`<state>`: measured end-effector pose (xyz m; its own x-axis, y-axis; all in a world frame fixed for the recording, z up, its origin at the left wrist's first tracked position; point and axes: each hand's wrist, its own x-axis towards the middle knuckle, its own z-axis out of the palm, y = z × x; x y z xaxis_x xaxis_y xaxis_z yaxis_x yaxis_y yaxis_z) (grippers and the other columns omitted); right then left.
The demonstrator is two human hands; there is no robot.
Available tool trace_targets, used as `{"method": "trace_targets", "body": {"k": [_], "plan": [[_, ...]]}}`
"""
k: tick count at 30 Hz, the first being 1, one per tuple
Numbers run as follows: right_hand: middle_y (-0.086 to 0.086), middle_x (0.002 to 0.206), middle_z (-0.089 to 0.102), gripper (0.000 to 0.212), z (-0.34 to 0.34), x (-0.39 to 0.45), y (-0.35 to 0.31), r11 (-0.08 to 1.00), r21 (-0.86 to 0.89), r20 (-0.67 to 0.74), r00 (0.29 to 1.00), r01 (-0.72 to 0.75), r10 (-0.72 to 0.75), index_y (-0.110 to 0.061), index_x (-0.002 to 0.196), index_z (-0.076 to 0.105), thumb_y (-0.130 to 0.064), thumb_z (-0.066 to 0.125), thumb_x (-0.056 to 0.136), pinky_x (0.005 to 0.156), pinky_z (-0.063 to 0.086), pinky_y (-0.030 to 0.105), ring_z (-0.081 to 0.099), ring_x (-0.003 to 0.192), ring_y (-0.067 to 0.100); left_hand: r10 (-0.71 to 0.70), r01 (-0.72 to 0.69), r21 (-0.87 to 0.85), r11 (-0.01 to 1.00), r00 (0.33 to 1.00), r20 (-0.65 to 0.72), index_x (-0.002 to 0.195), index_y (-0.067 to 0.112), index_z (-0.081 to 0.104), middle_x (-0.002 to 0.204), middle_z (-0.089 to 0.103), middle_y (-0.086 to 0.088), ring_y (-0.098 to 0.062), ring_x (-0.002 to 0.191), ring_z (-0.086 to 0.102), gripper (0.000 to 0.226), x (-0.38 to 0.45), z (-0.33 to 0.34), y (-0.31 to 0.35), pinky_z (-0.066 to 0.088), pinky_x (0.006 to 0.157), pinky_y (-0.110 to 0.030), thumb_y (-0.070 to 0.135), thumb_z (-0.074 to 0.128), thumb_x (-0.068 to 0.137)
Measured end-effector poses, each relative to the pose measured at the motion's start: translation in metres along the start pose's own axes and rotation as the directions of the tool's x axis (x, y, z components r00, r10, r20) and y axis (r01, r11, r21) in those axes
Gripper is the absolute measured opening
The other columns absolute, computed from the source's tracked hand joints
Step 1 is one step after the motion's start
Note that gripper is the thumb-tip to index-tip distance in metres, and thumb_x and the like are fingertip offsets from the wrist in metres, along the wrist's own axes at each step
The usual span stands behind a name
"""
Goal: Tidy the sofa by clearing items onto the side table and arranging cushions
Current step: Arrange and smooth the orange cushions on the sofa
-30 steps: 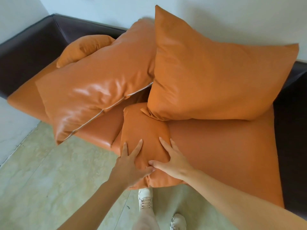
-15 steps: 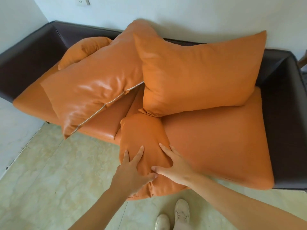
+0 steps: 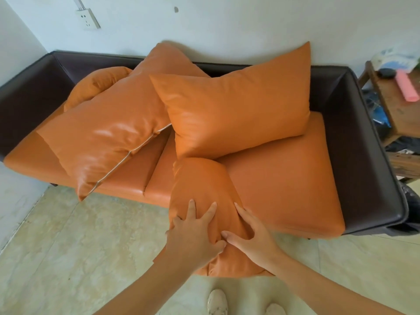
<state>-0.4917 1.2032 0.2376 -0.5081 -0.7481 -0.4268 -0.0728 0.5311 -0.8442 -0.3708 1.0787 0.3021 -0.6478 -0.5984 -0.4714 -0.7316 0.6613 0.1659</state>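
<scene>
Both hands grasp the small cushion (image 3: 204, 189) at the sofa's (image 3: 363, 155) front edge. The left hand (image 3: 193, 235) lies on it with fingers spread and thumb pinching a fold; the right hand (image 3: 252, 237) grips the same fold, fingers along the cushion's side. Since the earlier frame the cushion overhangs the seat further, and the counter (image 3: 395, 103) has come into view at right.

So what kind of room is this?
Probably a living room in a home. There is a sofa with orange cushions against a wall, a wooden side table beside it, and a wall socket above.
</scene>
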Motion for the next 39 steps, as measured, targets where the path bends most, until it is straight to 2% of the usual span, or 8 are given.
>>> {"method": "trace_targets", "body": {"k": [4,9,16,22,26,30,34,39], "plan": [[-0.021,0.155,0.02,0.083,-0.057,-0.007,0.015,0.999,-0.048,-0.09,0.996,0.025,-0.029,-0.053,0.141,0.03,-0.062,0.071,0.07,0.108,0.022,0.022,0.021,0.136,-0.005,0.055,-0.056,-0.017,0.998,0.998,-0.032,0.146,0.057,-0.002,0.163,-0.004,0.001,-0.039,0.138,0.027,0.085,0.013,0.004,0.057,0.043,0.102,-0.049,0.067,0.052,0.08],[-0.026,0.153,0.023,0.084,-0.14,-0.009,0.039,0.983,-0.183,-0.14,0.989,0.029,-0.056,-0.056,0.14,0.029,-0.075,0.062,0.065,0.115,0.028,0.04,0.025,0.14,0.003,0.12,-0.124,-0.055,0.991,0.991,-0.065,0.147,0.055,0.001,0.163,0.0,0.0,-0.042,0.14,0.023,0.084,0.034,0.019,0.131,0.042,0.103,-0.05,0.07,0.051,0.08],[-0.023,0.152,0.026,0.075,-0.207,-0.003,0.091,0.973,-0.229,-0.326,0.943,-0.019,-0.058,-0.051,0.141,0.031,-0.059,0.068,0.076,0.104,0.034,0.027,0.033,0.135,0.003,0.253,-0.265,-0.106,0.958,0.96,-0.116,0.148,0.054,0.01,0.163,0.001,0.009,-0.038,0.146,0.014,0.08,0.084,0.052,0.206,0.036,0.108,-0.05,0.069,0.053,0.081],[-0.032,0.153,0.009,0.077,-0.235,0.036,0.128,0.95,-0.298,-0.307,0.952,-0.093,-0.003,-0.067,0.135,0.014,-0.071,0.06,0.073,0.1,0.044,0.04,0.039,0.132,0.009,0.251,-0.272,-0.182,0.945,0.959,-0.131,0.147,0.055,0.0,0.161,-0.01,0.015,-0.034,0.147,0.006,0.091,0.139,0.098,0.229,0.034,0.109,-0.053,0.074,0.055,0.077],[-0.034,0.153,-0.005,0.092,-0.231,0.046,0.163,0.936,-0.341,-0.223,0.975,-0.085,0.007,-0.068,0.137,0.001,-0.081,0.052,0.062,0.1,0.044,0.045,0.039,0.131,0.022,0.214,-0.223,-0.301,0.927,0.975,-0.064,0.138,0.063,-0.018,0.152,-0.03,0.022,-0.033,0.142,0.01,0.117,0.16,0.127,0.224,0.035,0.108,-0.05,0.09,0.053,0.049],[-0.029,0.152,-0.023,0.099,-0.213,0.052,0.193,0.904,-0.419,-0.186,0.983,-0.087,0.009,-0.06,0.14,-0.013,-0.083,0.048,0.066,0.112,0.028,0.053,0.012,0.145,0.025,0.224,-0.203,-0.374,0.905,0.975,0.014,0.138,0.06,-0.023,0.143,-0.045,0.021,-0.031,0.14,0.008,0.137,0.171,0.152,0.209,0.036,0.105,-0.046,0.084,0.07,0.04],[-0.026,0.148,-0.036,0.073,-0.19,0.089,0.17,0.835,-0.531,-0.185,0.981,-0.145,0.052,-0.059,0.139,-0.019,-0.081,0.018,0.08,0.113,-0.001,0.065,-0.026,0.143,0.019,0.21,-0.143,-0.406,0.903,0.969,0.127,0.134,0.056,-0.034,0.141,-0.052,0.013,-0.025,0.145,-0.01,0.156,0.178,0.171,0.188,0.031,0.108,-0.047,0.071,0.084,0.033],[-0.014,0.146,-0.045,0.068,-0.171,0.166,0.137,0.668,-0.718,-0.191,0.978,-0.197,0.083,-0.056,0.139,-0.023,-0.077,0.013,0.086,0.103,0.0,0.077,-0.037,0.135,0.041,0.308,-0.214,-0.314,0.925,0.906,0.29,0.124,0.05,-0.05,0.131,-0.061,0.012,-0.023,0.145,-0.026,0.161,0.211,0.163,0.176,0.013,0.113,-0.066,0.07,0.085,0.038]]}}
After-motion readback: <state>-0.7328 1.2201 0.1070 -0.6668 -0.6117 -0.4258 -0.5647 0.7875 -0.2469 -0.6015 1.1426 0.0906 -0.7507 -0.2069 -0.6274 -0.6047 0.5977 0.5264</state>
